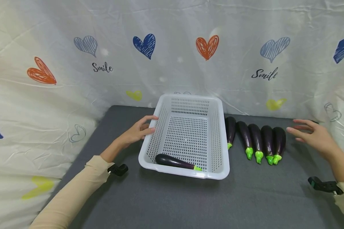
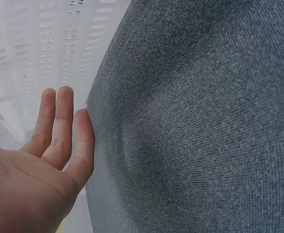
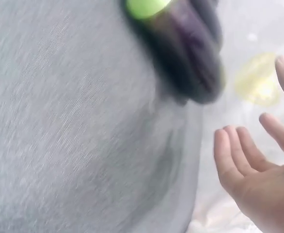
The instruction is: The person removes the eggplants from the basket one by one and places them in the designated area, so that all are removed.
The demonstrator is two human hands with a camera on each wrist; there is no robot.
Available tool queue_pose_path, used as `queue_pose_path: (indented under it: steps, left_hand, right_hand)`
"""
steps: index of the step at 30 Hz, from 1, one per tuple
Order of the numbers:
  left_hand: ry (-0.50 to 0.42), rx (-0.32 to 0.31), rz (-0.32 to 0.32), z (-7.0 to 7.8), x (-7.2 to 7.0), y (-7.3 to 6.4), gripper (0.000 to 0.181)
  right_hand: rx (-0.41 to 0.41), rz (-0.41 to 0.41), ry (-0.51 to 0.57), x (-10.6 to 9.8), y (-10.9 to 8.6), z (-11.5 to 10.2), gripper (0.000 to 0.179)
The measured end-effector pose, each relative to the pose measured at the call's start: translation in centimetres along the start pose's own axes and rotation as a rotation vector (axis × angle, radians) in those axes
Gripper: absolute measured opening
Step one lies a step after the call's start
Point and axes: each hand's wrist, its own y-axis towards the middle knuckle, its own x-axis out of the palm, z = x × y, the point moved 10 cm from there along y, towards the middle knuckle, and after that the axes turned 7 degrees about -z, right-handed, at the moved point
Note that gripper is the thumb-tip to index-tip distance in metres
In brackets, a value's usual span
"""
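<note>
A white plastic basket (image 1: 186, 173) with slotted walls stands in the middle of the head view. One eggplant (image 1: 175, 161) lies inside along its near wall. My left hand (image 1: 136, 131) is at the basket's left rim, forefinger and thumb tips on it; in the left wrist view the other fingers stretch loosely beside the outer wall. Several dark purple eggplants (image 1: 255, 136) with green caps lie side by side right of the basket. My right hand (image 1: 316, 135) hovers to their right, fingers spread and holding nothing; the right wrist view shows a gap between its fingertips and the eggplants.
The table has a dark grey cloth (image 1: 186, 203). A white curtain (image 1: 172, 73) printed with hearts hangs behind and to the left, close to the table's back edge. The leftmost loose eggplant (image 1: 230, 128) lies against the basket's right side, partly hidden by it.
</note>
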Motion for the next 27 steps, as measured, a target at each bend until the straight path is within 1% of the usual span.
queue_pose_path:
  steps: [2,4,8,9,14,21,23,27]
  left_hand:
    - [-0.002,-0.002,0.001,0.0,0.0,0.0,0.052]
    - [-0.008,-0.001,-0.001,0.1,0.1,-0.1,0.052]
    - [-0.014,-0.001,-0.006,0.1,0.1,0.0,0.052]
    - [-0.015,0.0,-0.007,0.1,0.1,0.0,0.052]
    - [-0.01,-0.002,-0.003,0.0,0.1,-0.1,0.052]
    - [-0.003,-0.001,-0.008,0.1,0.1,-0.1,0.052]
    - [0.002,-0.001,-0.006,0.1,0.1,-0.1,0.053]
    - [0.004,-0.003,-0.002,0.1,0.0,0.0,0.053]
  right_hand:
    - [-0.012,0.05,0.039,-0.4,-0.1,-0.7,0.074]
    - [-0.031,0.084,0.102,-0.6,-0.3,-1.5,0.061]
    - [-0.083,0.097,0.235,-0.4,-0.7,-3.6,0.034]
    - [-0.101,0.096,0.266,-0.3,-0.8,-4.2,0.032]
    - [-0.179,0.084,0.332,1.1,-0.8,-7.3,0.032]
    - [-0.252,0.029,0.542,3.5,-0.8,-10.7,0.032]
    - [-0.265,0.016,0.579,4.1,-0.9,-11.5,0.032]
    - [-0.296,-0.008,0.618,5.0,-1.3,-13.1,0.032]
